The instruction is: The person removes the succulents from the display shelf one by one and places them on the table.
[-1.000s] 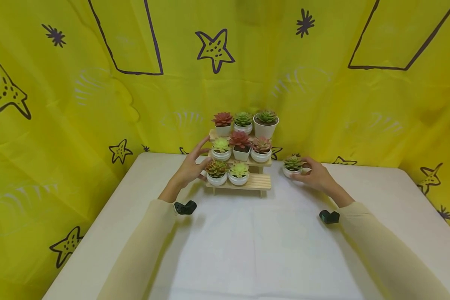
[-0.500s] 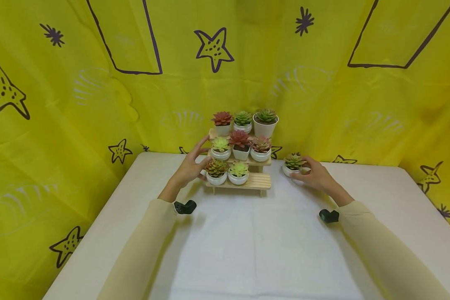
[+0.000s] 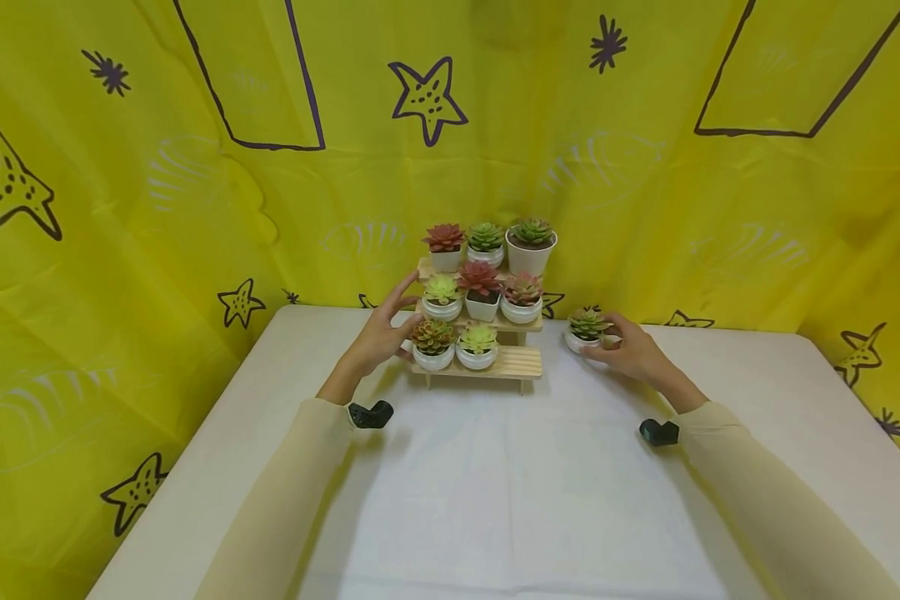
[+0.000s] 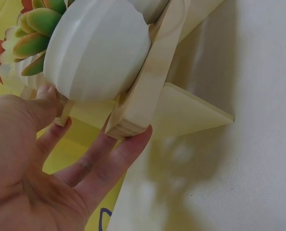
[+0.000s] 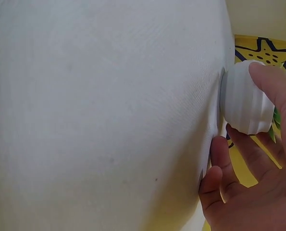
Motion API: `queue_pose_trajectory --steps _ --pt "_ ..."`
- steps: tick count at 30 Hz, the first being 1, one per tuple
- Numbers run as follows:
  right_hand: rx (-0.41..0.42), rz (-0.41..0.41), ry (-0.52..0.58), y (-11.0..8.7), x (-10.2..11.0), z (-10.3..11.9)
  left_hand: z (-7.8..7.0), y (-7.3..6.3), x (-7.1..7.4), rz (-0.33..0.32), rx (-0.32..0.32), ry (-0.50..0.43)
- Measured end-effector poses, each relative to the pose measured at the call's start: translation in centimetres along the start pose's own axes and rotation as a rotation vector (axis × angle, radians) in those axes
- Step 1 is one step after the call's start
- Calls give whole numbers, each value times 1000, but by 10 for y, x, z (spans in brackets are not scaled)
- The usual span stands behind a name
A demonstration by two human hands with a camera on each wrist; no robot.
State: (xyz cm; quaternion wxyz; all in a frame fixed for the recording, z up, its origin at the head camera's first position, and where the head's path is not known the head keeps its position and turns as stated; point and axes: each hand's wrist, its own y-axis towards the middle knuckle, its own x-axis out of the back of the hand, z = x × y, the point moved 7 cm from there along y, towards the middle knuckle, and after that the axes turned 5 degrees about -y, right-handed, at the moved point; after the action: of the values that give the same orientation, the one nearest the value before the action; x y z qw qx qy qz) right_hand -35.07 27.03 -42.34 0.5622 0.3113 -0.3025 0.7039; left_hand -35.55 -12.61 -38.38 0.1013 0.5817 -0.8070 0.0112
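Note:
My right hand (image 3: 630, 346) pinches a small green succulent (image 3: 587, 323) in a round white pot (image 5: 248, 98), thumb on one side and fingers on the other. The pot sits upright at the back of the white table, to the right of a tiered wooden stand (image 3: 519, 364). Against the stand's left side, my left hand (image 3: 381, 335) touches it with spread fingers. In the left wrist view, fingertips (image 4: 142, 134) meet the end of the front shelf, close to a ribbed white pot (image 4: 99, 53). The front shelf holds two succulents on its left and shows bare wood on its right.
Potted succulents fill the stand's upper tiers, including a red one (image 3: 444, 238) and a larger green one (image 3: 532, 235) at the back. A yellow curtain (image 3: 480, 183) with drawn stars hangs right behind the table (image 3: 450, 492). Dark wrist cameras sit on both sleeves.

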Motion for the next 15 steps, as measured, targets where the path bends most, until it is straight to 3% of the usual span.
queue_pose_trajectory --steps 9,15 --pt "42 54 3 -4 9 6 1 0 0 -3 5 3" --pt "101 73 -54 -9 22 11 2 1 0 -16 24 -4"
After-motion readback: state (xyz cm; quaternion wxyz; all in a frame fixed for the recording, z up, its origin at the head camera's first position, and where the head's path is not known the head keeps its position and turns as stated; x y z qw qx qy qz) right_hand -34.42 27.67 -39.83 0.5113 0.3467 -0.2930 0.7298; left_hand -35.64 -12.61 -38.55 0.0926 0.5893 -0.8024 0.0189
